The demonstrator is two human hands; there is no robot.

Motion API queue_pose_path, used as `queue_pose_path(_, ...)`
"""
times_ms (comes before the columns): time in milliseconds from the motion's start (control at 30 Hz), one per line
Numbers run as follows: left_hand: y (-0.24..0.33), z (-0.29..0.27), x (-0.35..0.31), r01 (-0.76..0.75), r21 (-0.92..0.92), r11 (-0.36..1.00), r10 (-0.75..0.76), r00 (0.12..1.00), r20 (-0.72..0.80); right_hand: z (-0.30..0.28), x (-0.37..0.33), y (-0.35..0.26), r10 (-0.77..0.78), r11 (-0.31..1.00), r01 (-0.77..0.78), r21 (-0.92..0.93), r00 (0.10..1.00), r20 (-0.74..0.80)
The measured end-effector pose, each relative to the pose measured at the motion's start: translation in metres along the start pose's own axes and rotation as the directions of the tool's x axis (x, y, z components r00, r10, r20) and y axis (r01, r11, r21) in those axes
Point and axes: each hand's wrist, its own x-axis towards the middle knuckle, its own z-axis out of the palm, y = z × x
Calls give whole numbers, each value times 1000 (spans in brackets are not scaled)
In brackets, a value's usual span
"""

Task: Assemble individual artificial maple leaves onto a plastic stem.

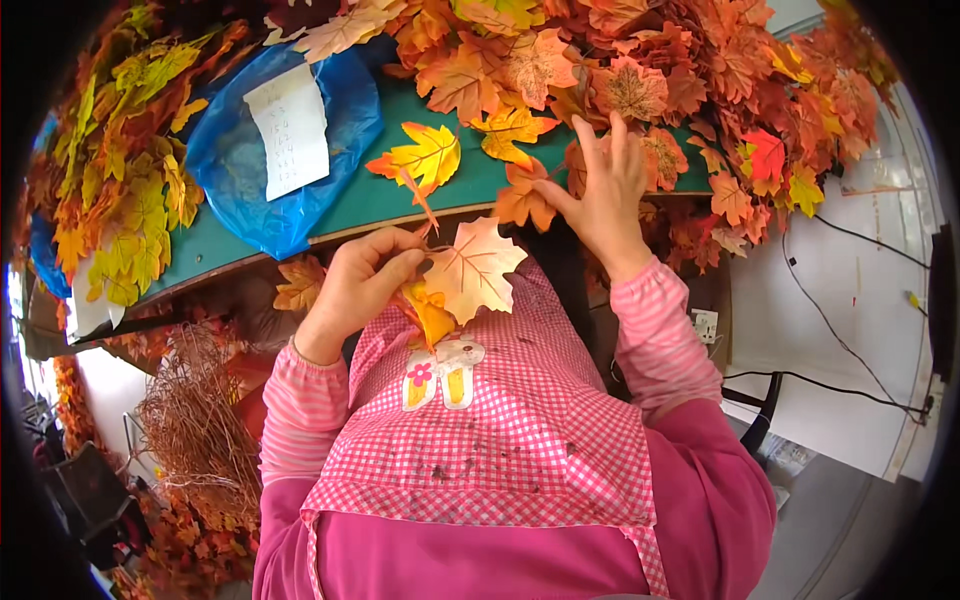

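My left hand [362, 283] is closed in a pinch on a small spray of artificial maple leaves, held in front of my apron. A pale peach leaf [473, 270] spreads out to its right, and an orange-yellow leaf [432, 316] hangs below. A thin orange leaf seen edge-on [420, 202] sticks up above the fingers. Over the table's near edge, my right hand [612, 200] reaches with fingers spread and nothing gripped. Its thumb is beside an orange leaf [524, 196]; whether they touch I cannot tell. A yellow leaf with red tips [425, 157] lies on the table between the hands.
Heaped orange leaves [640, 85] cover the green table's [480, 185] back and right. A blue plastic bag [225, 165] with a handwritten paper slip [290, 130] lies left, near yellow-green leaves [135, 225]. Brown twiggy stems [195, 410] stand below left. Black cables [835, 330] run at right.
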Motion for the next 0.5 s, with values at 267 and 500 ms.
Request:
queue_pose_path(267, -10, 5, 6, -30, 23, 999, 31, 999, -11, 32, 66, 77, 247, 969, -245, -38, 968, 46)
queue_pose_path(500, -15, 10, 11, -9, -3, 1000, 9, 1000, -27, 49, 94, 91, 279, 959, -277, -68, 960, 25)
